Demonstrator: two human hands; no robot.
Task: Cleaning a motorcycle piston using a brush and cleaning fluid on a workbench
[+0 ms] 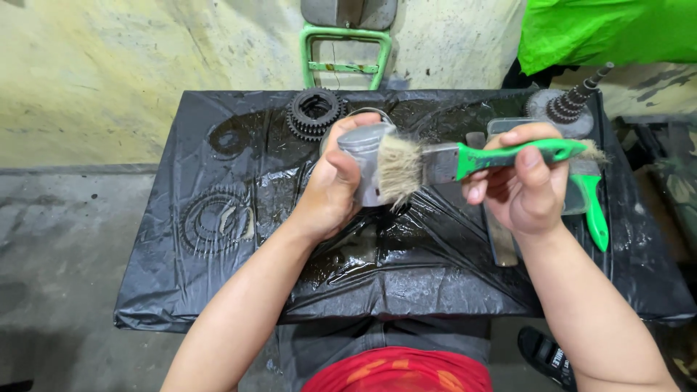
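The grey metal part (363, 163) sits at the centre of the view, held up above the black plastic sheet (218, 290) that covers the table. The left hand (330, 192) wraps around it from the near side, fingers curled closed over its left edge. Against the part's right face press the pale bristles of a paintbrush (465, 161) with a green handle — the right hand (523, 185) pinches that handle between thumb and bent fingers, holding the brush level, bristles pointing left.

Just beyond the part, toward the wall, lies a stack of 2 dark toothed gears (314, 112). To the part's left, an oily ring-shaped mark (216, 221) shows on the sheet. To its right, past the brush, stand a geared shaft (573, 101) on a round base and a second green-handled tool (594, 210), partly hidden behind the right hand. A flat metal bar (501, 239) lies below that hand.

Behind the gears a green metal frame (347, 51) leans at the wall — a bright green cloth (610, 29) hangs well right of it.
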